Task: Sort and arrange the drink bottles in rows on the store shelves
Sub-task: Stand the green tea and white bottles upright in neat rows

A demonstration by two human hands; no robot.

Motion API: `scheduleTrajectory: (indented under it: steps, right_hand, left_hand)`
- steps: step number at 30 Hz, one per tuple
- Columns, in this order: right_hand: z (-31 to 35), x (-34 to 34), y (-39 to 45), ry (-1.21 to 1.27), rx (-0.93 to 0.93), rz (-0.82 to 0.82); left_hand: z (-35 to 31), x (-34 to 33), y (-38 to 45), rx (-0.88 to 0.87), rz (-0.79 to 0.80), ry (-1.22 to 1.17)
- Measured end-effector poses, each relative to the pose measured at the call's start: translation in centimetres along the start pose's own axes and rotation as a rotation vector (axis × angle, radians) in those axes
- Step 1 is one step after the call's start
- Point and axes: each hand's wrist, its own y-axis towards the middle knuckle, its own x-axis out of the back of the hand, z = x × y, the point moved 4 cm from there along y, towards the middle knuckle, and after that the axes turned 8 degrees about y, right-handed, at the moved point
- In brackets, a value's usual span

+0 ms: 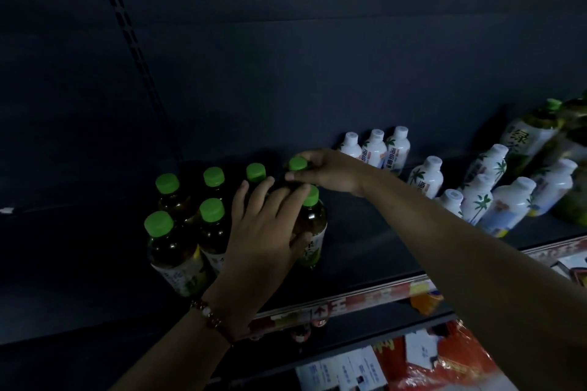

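Note:
Several green-capped tea bottles (173, 243) stand in rows on the dark shelf (365, 251). My left hand (263, 232), with a bead bracelet on the wrist, wraps around the front right green tea bottle (313, 222). My right hand (330, 170) reaches from the right and pinches the neck of the back right green tea bottle (298, 164), just under its cap. White coconut drink bottles (374, 147) stand further right, some in a back row and several in a loose group (508, 206).
A shrink-wrapped pack of large green tea bottles (536, 133) lies at the far right. The shelf's front edge carries a red price strip (365, 298). Packaged goods (444, 359) sit on the shelf below. A slotted upright (133, 41) runs up the back panel.

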Motion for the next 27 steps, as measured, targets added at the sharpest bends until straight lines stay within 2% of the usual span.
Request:
scheduleTrajectory:
  steps: [7, 10, 16, 19, 21, 24, 25, 27]
  right_hand:
    - [-0.3, -0.7, -0.6, 0.258, -0.054, -0.059]
    - [-0.1, -0.7, -2.0, 0.298, -0.067, -0.092]
    - [-2.5, 2.3, -8.0, 0.076, 0.033, -0.363]
    - [-5.3, 6.4, -12.3, -0.243, 0.115, -0.547]
    - [-8.0, 9.9, -14.5, -0.397, 0.018, -0.592]
    - [-12.2, 13.5, -16.5, -0.428, -0.253, -0.471]
    - [-13.3, 14.1, -16.7, -0.408, -0.259, -0.414]
    - [-14.7, 15.0, -16.6, -0.411, -0.143, -0.363]
  left_hand:
    - [0.0, -0.3, 0.2, 0.003, -0.012, -0.014]
    - [0.0, -0.2, 0.3, -0.005, -0.003, -0.006]
    - [-2.1, 1.8, 0.6, -0.041, -0.083, -0.134]
    - [-5.6, 2.8, 0.6, -0.095, -0.102, -0.288]
    - [-8.4, 2.1, 1.1, -0.059, 0.042, -0.395]
    - [-12.5, -2.3, 2.8, 0.172, 0.400, -0.650]
    - [-13.7, -4.4, 3.3, 0.256, 0.469, -0.725]
    - [-16.0, -8.3, 4.2, 0.402, 0.555, -0.875]
